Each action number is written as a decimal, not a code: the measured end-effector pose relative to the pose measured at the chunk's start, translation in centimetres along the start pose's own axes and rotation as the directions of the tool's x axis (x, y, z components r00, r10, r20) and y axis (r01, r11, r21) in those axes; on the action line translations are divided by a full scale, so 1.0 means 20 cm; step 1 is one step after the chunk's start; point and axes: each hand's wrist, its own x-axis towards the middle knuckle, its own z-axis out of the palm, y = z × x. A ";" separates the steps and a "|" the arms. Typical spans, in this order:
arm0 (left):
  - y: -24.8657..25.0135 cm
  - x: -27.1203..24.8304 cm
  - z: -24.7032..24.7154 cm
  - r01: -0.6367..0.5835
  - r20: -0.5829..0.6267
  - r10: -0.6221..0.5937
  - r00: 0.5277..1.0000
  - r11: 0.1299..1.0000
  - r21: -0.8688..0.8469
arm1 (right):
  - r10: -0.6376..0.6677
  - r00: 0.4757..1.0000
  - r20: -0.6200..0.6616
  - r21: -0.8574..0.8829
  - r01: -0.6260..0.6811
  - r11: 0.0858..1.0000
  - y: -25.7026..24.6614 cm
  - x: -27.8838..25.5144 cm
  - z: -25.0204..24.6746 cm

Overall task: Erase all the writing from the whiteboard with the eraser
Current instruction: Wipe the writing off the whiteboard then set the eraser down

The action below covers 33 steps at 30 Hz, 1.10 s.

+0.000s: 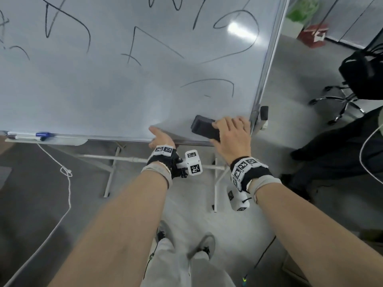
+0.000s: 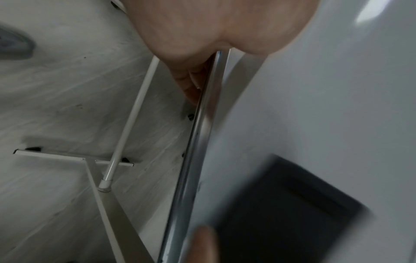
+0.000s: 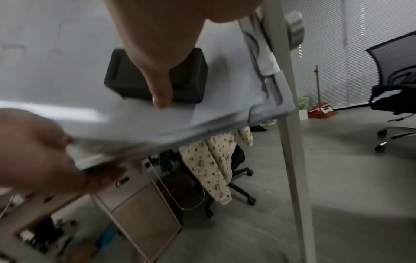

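Note:
The whiteboard [image 1: 103, 90] fills the upper head view, with black marker strokes [image 1: 209, 81] across its top and right side. A dark rectangular eraser [image 1: 202, 126] lies flat against the board near its lower right corner. My right hand [image 1: 230, 135] grips the eraser [image 3: 135, 78], thumb along its lower edge and fingers over its right end. My left hand [image 1: 160, 137] holds the board's bottom frame [image 2: 198, 124], thumb on the front face, fingers curled behind the rail. In the left wrist view the eraser [image 2: 292, 204] shows blurred.
A pen tray [image 1: 45, 139] with markers [image 1: 42, 134] hangs at the board's lower left. The white stand legs [image 1: 109, 172] spread on the floor below. A black office chair [image 1: 360, 79] stands to the right. A white cord [image 1: 66, 183] trails across the floor at left.

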 end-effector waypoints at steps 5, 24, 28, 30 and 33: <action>0.02 -0.07 -0.03 -0.033 0.033 0.035 0.999 0.998 -0.060 | -0.128 0.988 0.084 -0.032 0.131 0.991 -0.03 -0.11 0.11; -0.03 0.16 -0.06 0.085 0.181 -0.085 0.980 0.996 0.011 | 0.340 0.880 -0.332 0.023 -0.353 0.935 0.09 0.29 -0.29; -0.05 0.29 -0.05 0.076 0.170 -0.083 0.982 0.996 0.049 | 0.273 0.922 -0.275 0.046 -0.271 0.962 -0.05 0.30 -0.21; -0.03 0.27 -0.06 0.051 0.205 -0.059 0.977 0.998 0.042 | 0.138 0.971 -0.197 0.032 -0.134 0.990 -0.15 0.31 -0.17; -0.01 0.29 -0.07 0.067 0.244 -0.074 0.967 0.997 0.036 | -0.003 0.995 -0.099 0.045 0.008 0.999 -0.21 0.33 -0.14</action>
